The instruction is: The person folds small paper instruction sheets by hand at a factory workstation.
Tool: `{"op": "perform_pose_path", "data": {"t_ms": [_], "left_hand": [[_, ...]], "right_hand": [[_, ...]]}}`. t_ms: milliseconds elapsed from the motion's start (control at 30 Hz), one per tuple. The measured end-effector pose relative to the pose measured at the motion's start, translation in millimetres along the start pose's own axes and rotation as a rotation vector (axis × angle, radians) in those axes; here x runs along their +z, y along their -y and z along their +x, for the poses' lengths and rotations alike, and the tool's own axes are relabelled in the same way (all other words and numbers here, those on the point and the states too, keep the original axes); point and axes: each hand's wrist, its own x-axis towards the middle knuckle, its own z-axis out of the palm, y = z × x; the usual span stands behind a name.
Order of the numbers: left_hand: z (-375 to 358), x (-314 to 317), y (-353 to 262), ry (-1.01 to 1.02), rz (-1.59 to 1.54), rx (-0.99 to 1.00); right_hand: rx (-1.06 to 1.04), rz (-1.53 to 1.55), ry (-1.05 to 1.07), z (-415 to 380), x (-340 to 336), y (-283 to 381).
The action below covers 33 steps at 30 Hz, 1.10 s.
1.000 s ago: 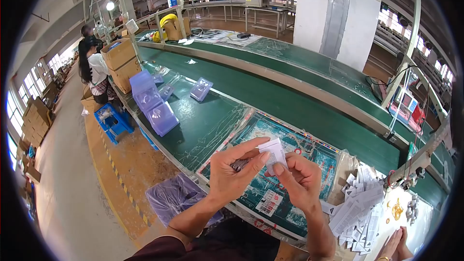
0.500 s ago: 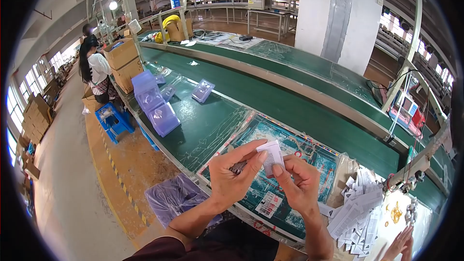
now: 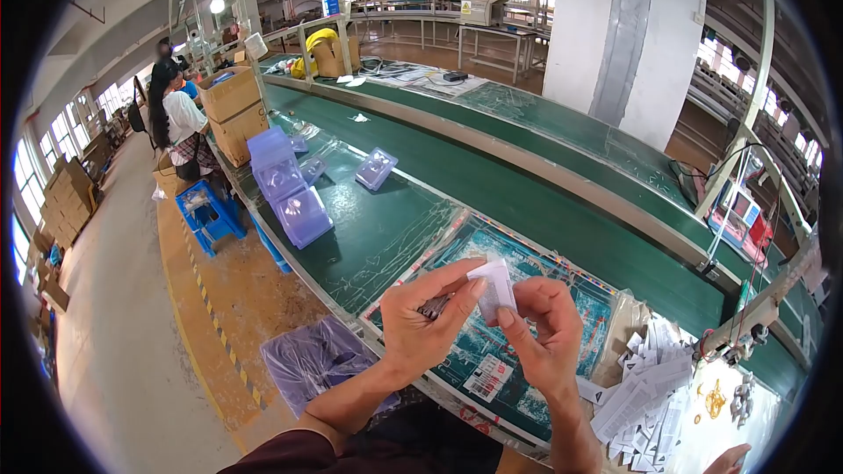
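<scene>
Both hands meet over the workbench (image 3: 465, 325) around a small folded paper leaflet (image 3: 497, 288) with fine print. My left hand (image 3: 421, 320) pinches its upper left edge between thumb and finger. Inside the curled fingers of that hand sits something small and dark grey (image 3: 433, 305), mostly hidden. On the other side, my right hand (image 3: 546, 333) grips the leaflet's lower right edge with the thumb on its face. Below the right hand, a loose heap of printed paper leaflets (image 3: 645, 395) covers the bench.
Clear purplish plastic trays (image 3: 299, 215) stand stacked on the green bench at left. Beyond runs a green conveyor belt (image 3: 527, 202). Bagged plastic (image 3: 320, 360) lies low at left. A co-worker's hand (image 3: 729, 461) shows near yellow rings (image 3: 715, 399). Another person (image 3: 180, 123) stands by cardboard boxes (image 3: 233, 114).
The fingers of my right hand have lifted slightly off the leaflet's upper edge, its thumb staying on. The co-worker's hands at lower right have drawn down, mostly out of view. The view has shifted slightly.
</scene>
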Motion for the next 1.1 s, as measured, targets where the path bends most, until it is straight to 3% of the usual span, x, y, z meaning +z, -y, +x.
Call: {"op": "perform_pose_path", "data": {"t_ms": [200, 300, 433, 500, 567, 733, 833, 933, 1000, 1100], "left_hand": [[-1.8, 0.9, -4.3, 0.016, 0.138, 0.058], [-2.7, 2.1, -1.1, 0.036, 0.117, 0.066], [-1.4, 1.1, -4.8, 0.078, 0.150, 0.069], [-2.7, -1.7, -5.7, 0.127, 0.193, -0.016], [-2.4, 0.2, -4.6, 0.133, 0.170, 0.056], [0.0, -10.0, 3.7, 0.107, 0.095, 0.131], [-0.8, -11.9, 5.6, 0.235, 0.075, 0.078], [0.6, -11.7, 8.0, 0.216, 0.070, 0.230], [0.9, -12.8, 10.5, 0.231, 0.037, 0.182], [-5.4, -15.0, 2.1, 0.223, 0.026, 0.051]], "right_hand": [[0.017, -0.192, 0.101, 1.4, -12.9, -5.4], [0.146, -0.125, 0.082, 1.1, -15.9, -5.8], [0.155, -0.068, 0.069, 4.7, -12.8, 4.1], [0.134, -0.246, 0.095, 4.8, -21.7, 2.4], [0.095, -0.398, 0.060, 0.6, -27.9, -3.2], [0.080, -0.316, 0.108, 3.4, -26.9, -20.2], [0.067, -0.207, 0.093, 1.0, -30.1, -23.1], [0.070, -0.234, 0.134, 1.8, -26.9, -15.8], [-0.193, -0.562, 0.054, 1.4, -9.0, 4.4], [-0.125, -0.442, -0.052, 0.3, -7.0, -0.8]]}}
